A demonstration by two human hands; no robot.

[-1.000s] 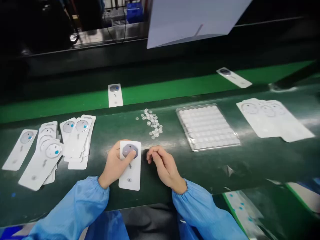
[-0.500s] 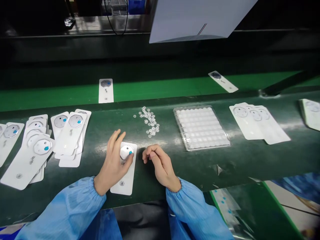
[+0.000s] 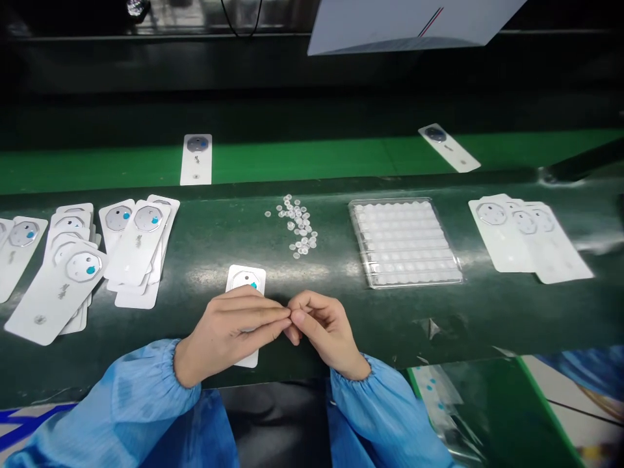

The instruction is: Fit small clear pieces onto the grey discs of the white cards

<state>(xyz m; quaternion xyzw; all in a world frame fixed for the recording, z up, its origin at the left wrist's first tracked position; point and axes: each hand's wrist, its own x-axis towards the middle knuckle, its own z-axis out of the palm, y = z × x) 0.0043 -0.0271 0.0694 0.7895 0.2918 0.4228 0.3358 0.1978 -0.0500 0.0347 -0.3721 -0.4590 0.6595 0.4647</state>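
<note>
Above the front of the bench, my left hand point(image 3: 233, 330) and my right hand point(image 3: 325, 330) meet at the fingertips. Both are closed in a pinch; anything between the fingers is too small or hidden to make out. Under my left hand lies a white card point(image 3: 233, 276), largely covered, with a silvery octagonal window and a blue dot at its top. Farther back, small clear round discs point(image 3: 303, 224) are scattered in a loose heap.
A clear plastic tray point(image 3: 451, 278) of white round pieces lies right of the discs. Stacks of white cards point(image 3: 57, 296) are at the left, other cards point(image 3: 560, 257) at the right. Two cards point(image 3: 195, 162) lie on the green strip behind. A white panel point(image 3: 400, 29) hangs overhead.
My left hand has moved right, off the card's blue dot, until its fingertips meet those of my right hand. The camera view has shifted slightly.
</note>
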